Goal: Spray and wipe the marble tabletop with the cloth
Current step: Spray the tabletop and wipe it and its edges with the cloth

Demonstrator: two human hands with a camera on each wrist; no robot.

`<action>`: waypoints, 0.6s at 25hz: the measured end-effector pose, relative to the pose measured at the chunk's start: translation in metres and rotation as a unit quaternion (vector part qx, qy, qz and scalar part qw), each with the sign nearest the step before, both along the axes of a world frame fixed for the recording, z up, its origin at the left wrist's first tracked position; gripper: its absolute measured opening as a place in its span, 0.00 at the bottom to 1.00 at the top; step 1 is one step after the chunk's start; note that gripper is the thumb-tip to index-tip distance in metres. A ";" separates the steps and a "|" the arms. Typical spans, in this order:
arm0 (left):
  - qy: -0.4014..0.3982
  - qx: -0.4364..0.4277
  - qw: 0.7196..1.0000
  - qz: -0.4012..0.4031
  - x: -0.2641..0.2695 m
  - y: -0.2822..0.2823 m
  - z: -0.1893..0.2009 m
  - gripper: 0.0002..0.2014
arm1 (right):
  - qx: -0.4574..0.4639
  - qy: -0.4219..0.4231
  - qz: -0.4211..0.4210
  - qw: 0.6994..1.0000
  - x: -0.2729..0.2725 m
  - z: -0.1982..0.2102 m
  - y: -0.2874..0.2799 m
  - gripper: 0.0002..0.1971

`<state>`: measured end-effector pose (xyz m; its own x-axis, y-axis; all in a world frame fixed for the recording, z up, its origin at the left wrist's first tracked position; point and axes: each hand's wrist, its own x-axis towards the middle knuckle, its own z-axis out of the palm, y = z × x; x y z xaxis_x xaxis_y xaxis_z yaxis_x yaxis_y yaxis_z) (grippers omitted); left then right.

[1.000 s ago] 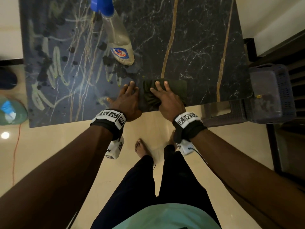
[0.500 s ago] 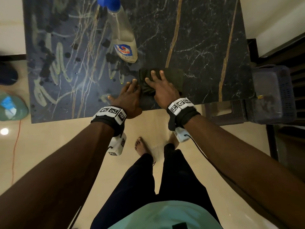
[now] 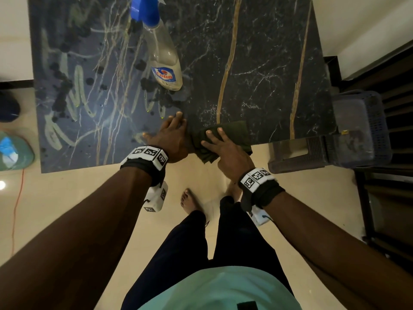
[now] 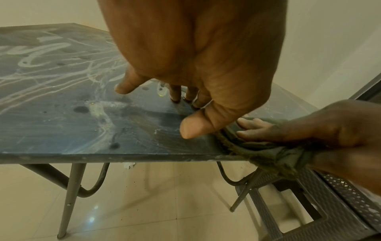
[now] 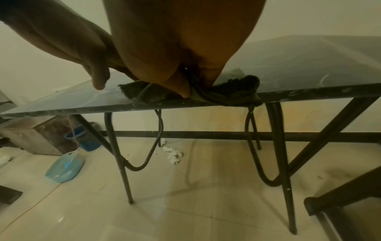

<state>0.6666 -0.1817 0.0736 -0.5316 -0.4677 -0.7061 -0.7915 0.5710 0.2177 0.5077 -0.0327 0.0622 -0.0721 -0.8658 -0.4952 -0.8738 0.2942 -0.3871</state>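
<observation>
The dark marble tabletop (image 3: 257,52) carries white streaks and dark drops on its left half. On it stands a clear spray bottle (image 3: 164,61) with a blue trigger head. My left hand (image 3: 173,130) rests on the table near the front edge, fingertips (image 4: 175,96) pressed down and palm raised. Just to its right, my right hand (image 3: 221,146) holds the dark green cloth (image 3: 237,133) at the front edge. Its fingers lie on top and its thumb (image 5: 182,88) presses into the bunched folds. Part of the cloth (image 4: 274,154) hangs over the edge.
A grey perforated plastic basket (image 3: 357,128) on a stool stands against the table's right end. On the floor at the left lie a blue-green container (image 3: 13,151) and an orange cord (image 3: 16,209). My bare feet are under the front edge. Metal legs (image 5: 119,146) support the table.
My right hand pushed the cloth further onto the table, then dragged it back to the front edge, where it now hangs over. The left hand stayed planted.
</observation>
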 end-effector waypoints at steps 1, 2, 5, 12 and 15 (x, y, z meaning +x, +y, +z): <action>-0.001 -0.002 1.000 0.001 0.001 0.000 -0.001 0.47 | -0.003 0.000 -0.017 1.000 -0.010 0.001 0.000 0.44; -0.001 -0.005 1.000 0.002 0.002 0.000 -0.002 0.48 | -0.005 0.003 -0.037 0.999 -0.020 0.001 0.000 0.45; -0.002 -0.001 1.000 0.001 0.002 0.000 -0.004 0.48 | 0.005 0.016 -0.105 0.994 -0.040 0.007 0.006 0.44; -0.007 0.015 1.000 -0.005 0.000 -0.004 0.000 0.47 | 0.034 0.027 -0.082 0.996 0.010 0.002 0.019 0.42; -0.026 0.017 0.999 -0.010 -0.003 -0.005 0.000 0.46 | 0.032 0.019 0.004 0.999 0.037 0.001 -0.001 0.41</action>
<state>0.6634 -0.1869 0.0732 -0.5020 -0.4329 -0.7487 -0.7911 0.5796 0.1954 0.5447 -0.0333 0.0630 -0.0850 -0.8326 -0.5474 -0.8896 0.3108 -0.3346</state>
